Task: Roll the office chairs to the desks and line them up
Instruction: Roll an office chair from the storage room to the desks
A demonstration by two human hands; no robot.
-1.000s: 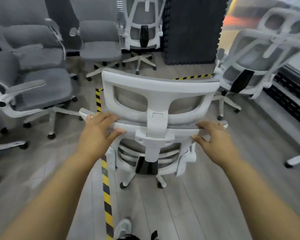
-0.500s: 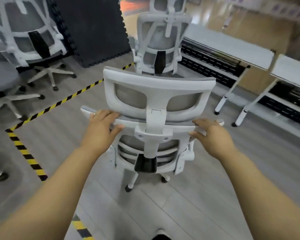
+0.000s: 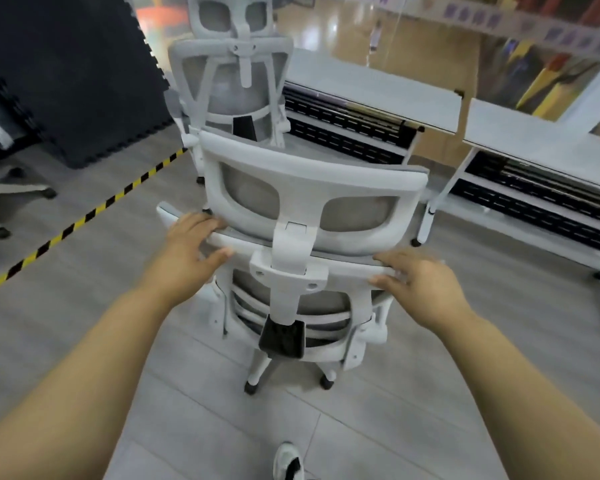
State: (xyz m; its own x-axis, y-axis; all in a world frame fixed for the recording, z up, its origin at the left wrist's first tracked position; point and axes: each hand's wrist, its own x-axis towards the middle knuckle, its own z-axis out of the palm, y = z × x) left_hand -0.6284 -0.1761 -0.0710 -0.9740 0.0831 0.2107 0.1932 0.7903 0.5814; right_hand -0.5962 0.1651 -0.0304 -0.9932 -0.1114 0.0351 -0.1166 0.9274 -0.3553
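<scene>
1. Head view, the grips: the left grip (image 3: 187, 244) is clamped on the top rail of the near chair (image 3: 312, 174)'s backrest, left of the headrest post, with fingers laid over the rail and the thumb on the person's side of it. The right grip (image 3: 420, 282) grasps the same rail to the right of the post, again with fingers over the top and the thumb on the near edge. Both forearms reach forward from the bottom corners.
2. Head view, the task's things: the near chair is white-framed with grey mesh. It stands upright on the grey plank floor (image 3: 430, 410) with its back to the person and its castors on the floor. Just beyond it is a second chair (image 3: 229, 74) of the same make, also seen from behind and close to the left worktop (image 3: 371, 88). The right worktop (image 3: 534, 133) stands beside that one, a narrow gap between them.
3. Head view, the rest: yellow-and-black hazard tape (image 3: 84, 220) runs diagonally across the floor at left. A dark foam mat (image 3: 66, 81) stands behind it. The base of another chair (image 3: 0, 192) shows at the left edge, and a white shoe (image 3: 288, 462) shows at the bottom.
</scene>
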